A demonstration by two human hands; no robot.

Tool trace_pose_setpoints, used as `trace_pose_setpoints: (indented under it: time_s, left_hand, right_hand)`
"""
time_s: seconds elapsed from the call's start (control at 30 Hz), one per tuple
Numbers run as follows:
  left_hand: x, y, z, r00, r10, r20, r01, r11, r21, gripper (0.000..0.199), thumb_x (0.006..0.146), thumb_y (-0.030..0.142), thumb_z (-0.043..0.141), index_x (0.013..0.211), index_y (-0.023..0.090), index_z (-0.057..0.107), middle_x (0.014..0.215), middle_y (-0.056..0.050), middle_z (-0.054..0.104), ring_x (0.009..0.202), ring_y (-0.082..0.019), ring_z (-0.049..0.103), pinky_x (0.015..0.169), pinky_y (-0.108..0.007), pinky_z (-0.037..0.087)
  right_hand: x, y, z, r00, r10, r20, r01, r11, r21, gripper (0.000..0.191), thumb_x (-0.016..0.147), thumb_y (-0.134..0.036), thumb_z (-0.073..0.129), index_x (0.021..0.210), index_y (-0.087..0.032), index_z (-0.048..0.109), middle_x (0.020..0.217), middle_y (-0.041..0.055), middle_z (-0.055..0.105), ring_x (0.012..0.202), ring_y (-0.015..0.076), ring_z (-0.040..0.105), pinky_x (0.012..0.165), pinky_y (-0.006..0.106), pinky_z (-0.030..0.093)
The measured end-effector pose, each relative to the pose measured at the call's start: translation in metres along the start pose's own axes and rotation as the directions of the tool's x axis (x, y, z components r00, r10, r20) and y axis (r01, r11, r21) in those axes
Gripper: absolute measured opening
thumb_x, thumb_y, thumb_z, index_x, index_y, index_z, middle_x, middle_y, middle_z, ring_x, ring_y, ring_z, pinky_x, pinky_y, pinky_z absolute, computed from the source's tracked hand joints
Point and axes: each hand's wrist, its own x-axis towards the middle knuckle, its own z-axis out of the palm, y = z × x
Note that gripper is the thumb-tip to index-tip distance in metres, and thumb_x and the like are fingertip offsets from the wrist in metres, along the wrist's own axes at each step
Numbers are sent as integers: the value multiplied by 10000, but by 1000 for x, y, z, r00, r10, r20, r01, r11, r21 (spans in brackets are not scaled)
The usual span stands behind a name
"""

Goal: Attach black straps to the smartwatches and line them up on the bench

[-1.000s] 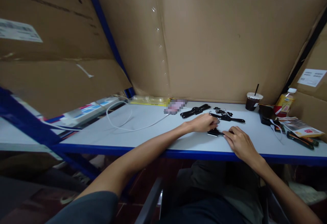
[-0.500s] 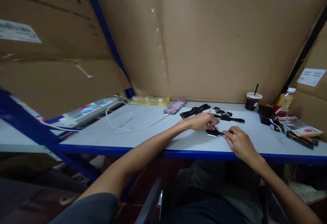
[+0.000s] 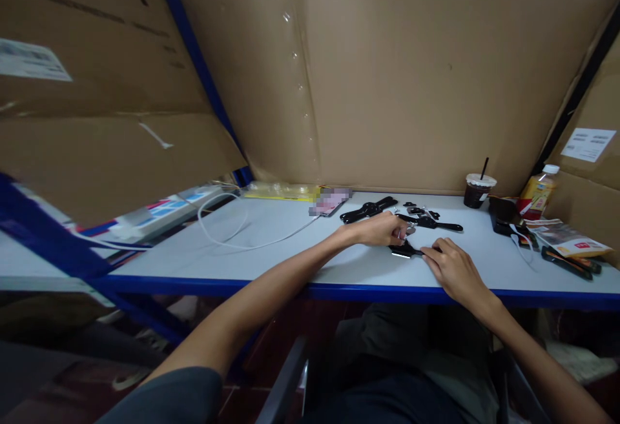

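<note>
The right hand (image 3: 453, 266) is nearly closed, thumb and fingers pinching one handle of a black tool, apparently a spokeshave (image 3: 407, 252). The left hand (image 3: 387, 229) is bent over the other part of that tool, its fingers curled well in; from where I stand I can't tell what, if anything, is between the fingertips.

Both hands work over a pale worktable (image 3: 290, 262) with a blue front edge, which lies between the person's lap and a tall cardboard panel (image 3: 387, 75) beyond the hands. More cardboard (image 3: 97, 153) closes in the left side, next to a slanting blue post (image 3: 188, 43). Below the forearms I can see a chair armrest (image 3: 285, 379) and a dark red floor (image 3: 242, 404).

The tool lies just to the left of the right hand's fingertips and under the left hand, a bright strip showing along its near edge. Just past the left hand lies another black spokeshave (image 3: 450, 226), and behind its wrist are more of them in a crossed pile (image 3: 369, 211). Small black parts (image 3: 414, 210) are scattered beyond the fingers.

Farther to the left of the left hand are a phone (image 3: 332, 201), a looping white cable (image 3: 261, 244) and yellow-edged clear packaging (image 3: 285, 191). Beyond the right hand, off to its right, stand a lidded cup (image 3: 479, 191) with a straw and a bottle (image 3: 540, 193), with a snack packet (image 3: 574, 240) nearer.
</note>
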Motion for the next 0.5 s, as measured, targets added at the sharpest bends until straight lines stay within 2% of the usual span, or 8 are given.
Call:
trace_pose_setpoints:
  time_s: [0.27, 0.5]
  left_hand:
    - [2, 0, 8, 992, 118, -51, -118, 993, 6, 92, 835, 117, 641, 748, 146, 643, 625, 47, 562, 576, -78, 454, 602, -228, 312]
    - [2, -4, 7, 991, 113, -66, -110, 993, 49, 146, 806, 111, 587, 668, 160, 573, 588, 42, 521, 551, -88, 386, 584, -259, 275]
  right_hand:
    - [1, -2, -3, 1000, 2, 21, -1, 1000, -15, 234, 1003, -209, 555, 1121, -189, 755, 947, 93, 656, 930, 234, 620, 823, 347, 511]
    - [0, 1, 2, 1000, -14, -19, 14, 1000, -4, 239, 1003, -204, 542, 1110, -198, 756, 931, 91, 661, 926, 231, 619, 811, 346, 511]
